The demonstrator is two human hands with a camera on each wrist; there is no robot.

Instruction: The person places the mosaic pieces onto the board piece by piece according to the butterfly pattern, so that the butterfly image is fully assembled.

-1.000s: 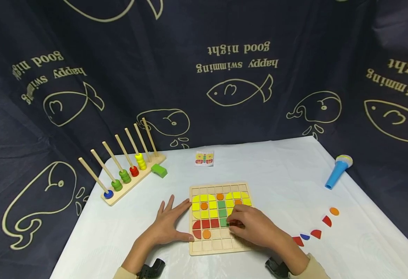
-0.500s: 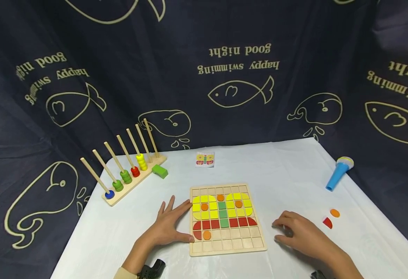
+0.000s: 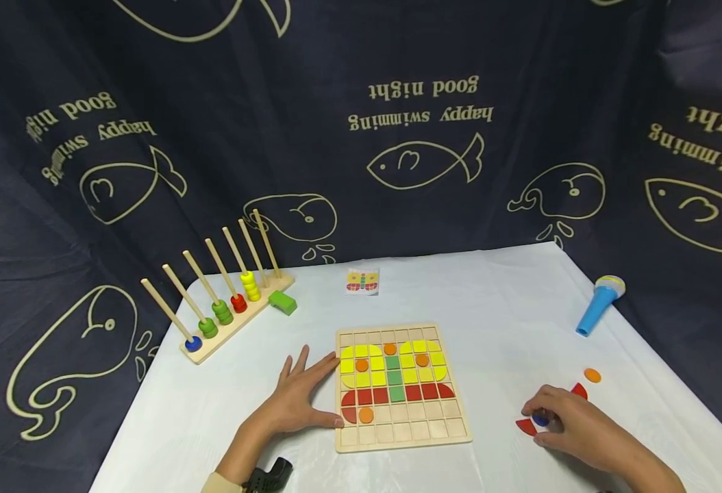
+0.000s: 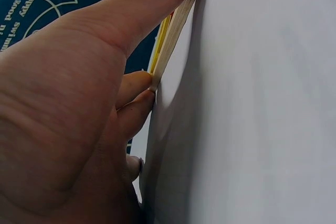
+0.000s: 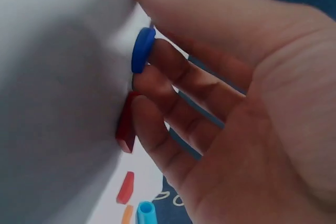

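Observation:
A square wooden grid board holds yellow, orange, green and red tiles. Spread along its left edge, my left hand touches the side with thumb and index finger; the left wrist view shows the thumb against the board's rim. My right hand is low over the loose pieces to the right, fingers bent and thumb apart. Between them lies a blue half-round tile, close to the fingertips. A red tile sits beside the little finger, and another red tile lies near the thumb.
Beyond the right hand lie a red tile and an orange disc. A blue toy microphone is at the right edge. At the back left stand a peg abacus and green block. A pattern card lies behind the board.
My right hand has left the board's right half and moved right to the loose pieces, uncovering red tiles in the row beside the green column. The left hand stays at the board's edge.

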